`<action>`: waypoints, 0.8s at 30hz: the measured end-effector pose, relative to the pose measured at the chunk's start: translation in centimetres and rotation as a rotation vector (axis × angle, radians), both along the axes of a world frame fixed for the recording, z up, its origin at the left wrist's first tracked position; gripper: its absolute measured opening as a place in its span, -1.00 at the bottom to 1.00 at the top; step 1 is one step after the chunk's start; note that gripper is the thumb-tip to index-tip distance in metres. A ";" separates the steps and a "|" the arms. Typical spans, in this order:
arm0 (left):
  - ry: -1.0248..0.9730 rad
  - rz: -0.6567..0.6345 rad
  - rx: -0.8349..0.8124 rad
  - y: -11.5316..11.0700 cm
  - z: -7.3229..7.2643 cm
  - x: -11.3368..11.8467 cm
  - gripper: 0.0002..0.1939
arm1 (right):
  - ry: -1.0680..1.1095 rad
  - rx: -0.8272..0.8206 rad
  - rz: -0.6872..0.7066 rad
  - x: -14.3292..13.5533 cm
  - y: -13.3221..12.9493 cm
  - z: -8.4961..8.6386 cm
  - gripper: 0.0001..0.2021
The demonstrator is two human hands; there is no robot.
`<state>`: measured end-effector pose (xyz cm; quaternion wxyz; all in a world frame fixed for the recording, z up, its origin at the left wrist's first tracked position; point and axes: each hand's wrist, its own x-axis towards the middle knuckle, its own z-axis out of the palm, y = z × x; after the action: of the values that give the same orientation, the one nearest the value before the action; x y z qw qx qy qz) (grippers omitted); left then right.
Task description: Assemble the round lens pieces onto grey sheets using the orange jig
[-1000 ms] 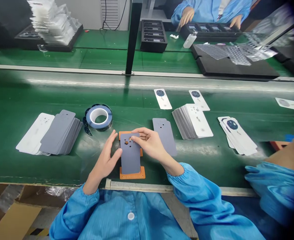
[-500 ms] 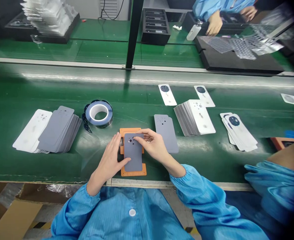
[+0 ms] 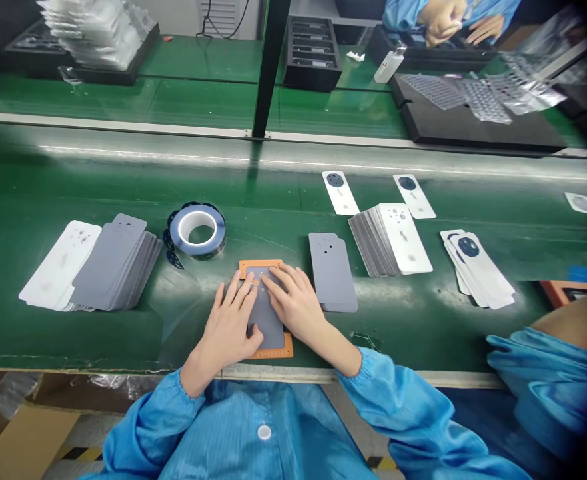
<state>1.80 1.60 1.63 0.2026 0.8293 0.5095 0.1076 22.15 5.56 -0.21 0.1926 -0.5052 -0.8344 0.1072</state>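
Note:
A grey phone back cover lies in an orange fixture at the table's front edge, its camera holes toward the far end. My left hand rests on the cover's left side, fingers stretched out and pressing near the holes. On the upper right, my right hand lies with fingers extended over the cover. Both hands partly hide the cover and fixture. Right of them sits a small stack of grey covers. A roll of blue film tape with dark die-cut pieces lies beyond my left hand.
Grey covers and white covers are stacked at left. Another fanned stack and white covers with dark film lie at right. A co-worker's sleeve reaches in at right. Across the rail, another person's hands work.
The grey cover now lies down inside the orange fixture instead of sitting askew over it. My hands have gone from gripping its edges to lying flat on it.

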 end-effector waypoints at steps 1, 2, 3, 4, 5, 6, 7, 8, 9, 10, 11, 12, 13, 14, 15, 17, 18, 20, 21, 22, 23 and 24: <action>0.008 0.001 0.006 0.2 0.1 0.2 -0.18 | -0.043 -0.001 0.005 -0.1 -0.5 -0.2 -0.59; 0.013 0.002 0.011 0.3 0.2 0.4 -0.19 | -0.081 0.001 0.009 -0.3 -0.9 -0.3 -0.56; 0.014 0.001 0.014 0.5 0.3 0.6 -0.21 | -0.113 0.009 0.010 -0.3 -1.2 -0.3 -0.54; 0.013 0.003 0.017 0.7 0.4 0.7 -0.24 | -0.138 0.022 0.010 -0.4 -1.5 -0.2 -0.54; 0.010 0.007 0.018 0.8 0.6 0.8 -0.27 | -0.155 0.040 0.009 -0.4 -1.8 -0.1 -0.55; 0.004 0.014 0.018 1.0 0.7 0.9 -0.30 | -0.166 0.057 0.006 -0.4 -2.0 0.1 -0.57; -0.004 0.024 0.017 1.1 0.8 0.9 -0.34 | -0.171 0.072 -0.001 -0.4 -2.2 0.3 -0.60; -0.016 0.034 0.013 1.1 0.8 0.9 -0.38 | -0.169 0.084 -0.012 -0.4 -2.5 0.5 -0.63; -0.033 0.043 0.008 1.2 0.8 0.9 -0.42 | -0.162 0.090 -0.027 -0.4 -2.7 0.7 -0.66; -0.056 0.052 0.003 1.1 0.8 0.9 -0.46 | -0.152 0.092 -0.049 -0.4 -3.0 0.9 -0.68; -0.088 0.061 0.001 1.0 0.7 0.8 -0.50 | -0.140 0.091 -0.079 -0.5 -3.2 1.0 -0.69; -0.132 0.073 0.008 0.9 0.7 0.8 -0.53 | -0.124 0.088 -0.111 -0.6 -3.3 1.2 -0.70; -0.188 0.091 0.023 0.7 0.7 0.8 -0.57 | -0.103 0.081 -0.140 -0.7 -3.3 1.3 -0.70; -0.252 0.118 0.041 0.6 0.7 0.7 -0.60 | -0.076 0.064 -0.163 -0.8 -3.3 1.5 -0.69; -0.320 0.152 0.057 0.4 0.7 0.7 -0.62 | -0.045 0.037 -0.175 -0.9 -3.3 1.7 -0.69; -0.448 0.231 0.063 0.1 1.0 0.5 -0.67 | 0.027 -0.033 -0.178 -1.1 -3.2 2.6 -0.71; -0.500 0.271 0.044 0.0 1.3 0.3 -0.68 | 0.068 -0.063 -0.181 -1.2 -3.3 3.2 -0.72; -0.584 0.350 -0.045 0.1 1.7 -0.1 -0.68 | 0.184 -0.101 -0.187 -1.2 -3.6 4.8 -0.73; -0.622 0.390 -0.105 0.2 2.0 -0.4 -0.67 | 0.268 -0.132 -0.171 -1.1 -3.8 5.6 -0.74; -0.659 0.427 -0.170 0.3 2.2 -0.7 -0.64 | 0.361 -0.181 -0.133 -1.0 -4.0 6.4 -0.73; -0.691 0.463 -0.233 0.5 2.3 -0.9 -0.61 | 0.451 -0.241 -0.080 -0.9 -4.2 7.1 -0.73; -0.717 0.498 -0.289 0.6 2.4 -1.1 -0.59 | 0.522 -0.303 -0.032 -0.8 -4.3 7.5 -0.73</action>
<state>0.66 2.24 4.02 0.4478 0.5553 0.6007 0.3610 21.38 1.30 7.31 0.3246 -0.4966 -0.7231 0.3536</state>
